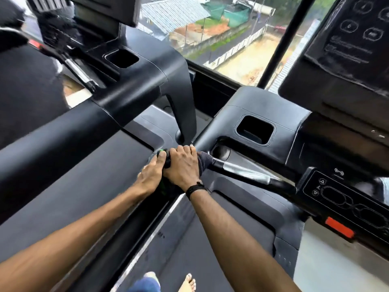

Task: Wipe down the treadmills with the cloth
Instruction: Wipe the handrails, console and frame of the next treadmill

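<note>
Two treadmills side by side — left treadmill (88,186) and right treadmill (242,218) — parted by a narrow gap running from bottom centre up to mid-frame, edged by a bright metal strip (151,234). Little open room at the meeting point: left handrail (63,148) crossing diagonally from the left edge, right handlebar (242,171) slanting off to the right. Both arms stretched forward, hands crowded together at frame centre. Left hand (150,175), fingers curled, grip closed round something dark with a green spot — cannot tell what. Right hand (183,165) overlapping it, clenched on the dark cloth (203,162), pressed against the handlebar's near end. Black wristband (195,189) on the right wrist. Window (221,39) at top centre, rooftops outside. Console panel (353,34) upper right, red tab (339,227) lower right. Bare toes at bottom.
</note>
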Demonstrator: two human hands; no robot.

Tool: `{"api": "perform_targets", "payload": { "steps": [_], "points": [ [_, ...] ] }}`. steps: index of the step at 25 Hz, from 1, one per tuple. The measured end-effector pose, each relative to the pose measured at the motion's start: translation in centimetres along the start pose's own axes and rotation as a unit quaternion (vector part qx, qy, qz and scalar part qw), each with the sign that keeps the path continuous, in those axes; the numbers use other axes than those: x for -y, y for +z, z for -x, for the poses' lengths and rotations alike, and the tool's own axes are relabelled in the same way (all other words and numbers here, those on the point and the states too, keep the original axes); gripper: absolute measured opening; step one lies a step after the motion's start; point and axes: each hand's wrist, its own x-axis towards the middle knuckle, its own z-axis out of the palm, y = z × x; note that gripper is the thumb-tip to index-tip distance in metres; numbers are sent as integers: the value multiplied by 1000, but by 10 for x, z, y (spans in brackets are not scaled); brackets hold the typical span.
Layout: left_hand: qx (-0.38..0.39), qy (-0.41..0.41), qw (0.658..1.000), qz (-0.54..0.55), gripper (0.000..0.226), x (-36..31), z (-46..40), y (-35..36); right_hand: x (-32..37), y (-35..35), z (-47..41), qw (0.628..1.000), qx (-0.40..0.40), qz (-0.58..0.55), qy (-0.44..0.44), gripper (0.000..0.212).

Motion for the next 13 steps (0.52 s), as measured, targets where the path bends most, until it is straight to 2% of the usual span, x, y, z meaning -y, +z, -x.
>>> {"api": "perform_targets", "payload": {
  "steps": [6, 9, 13],
  "points": [
    [-58, 24, 997, 48, 60, -35, -13, 15, -28, -10, -28, 999, 30, 9, -37, 30],
    [-47, 44, 998, 12, 65, -52, -36, 29, -59, -22, -50, 1000, 14, 1, -16, 28],
    [-22, 105, 994, -3, 91, -79, -72, 52, -108, -32, -71, 999, -27, -6, 20, 31]
  ]
}}
